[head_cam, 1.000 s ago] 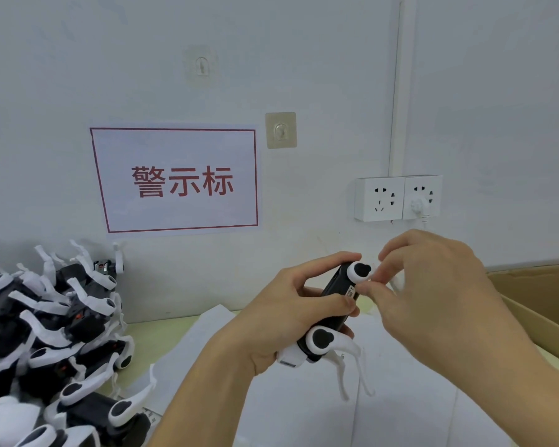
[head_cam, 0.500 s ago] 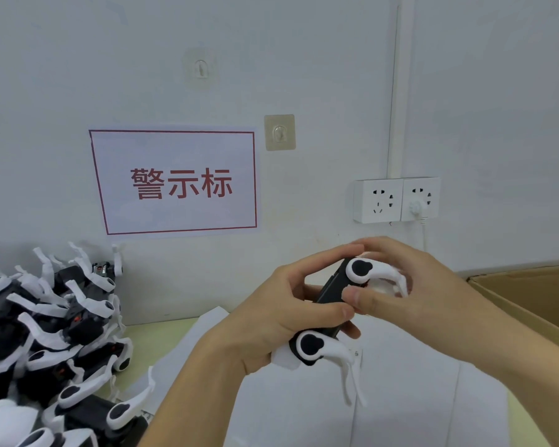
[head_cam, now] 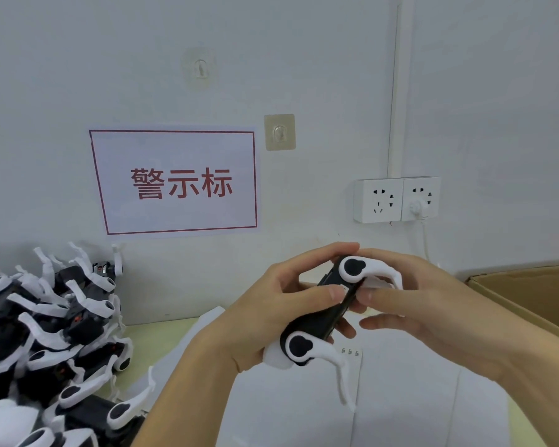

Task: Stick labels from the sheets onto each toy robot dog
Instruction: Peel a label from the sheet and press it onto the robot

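Observation:
I hold one black-and-white toy robot dog [head_cam: 328, 312] up in front of me, its belly side turned toward me and its white legs sticking out. My left hand [head_cam: 271, 317] grips its body, thumb across the black underside. My right hand [head_cam: 413, 304] cups the dog from the right, with its thumb pressing on the underside next to my left thumb. White label sheets [head_cam: 304, 414] lie on the table below my hands, and a few small labels [head_cam: 350, 351] show on one of them.
A heap of several more robot dogs [head_cam: 46, 350] fills the left of the table. An open cardboard box [head_cam: 530, 295] stands at the right. On the wall are a red-framed paper sign [head_cam: 175, 182] and a double socket [head_cam: 397, 200] with a plugged-in white cable.
My right hand went from pinching at the dog's upper end to wrapping round its right side, thumb pressing on the underside. The dog tilted slightly in my left hand.

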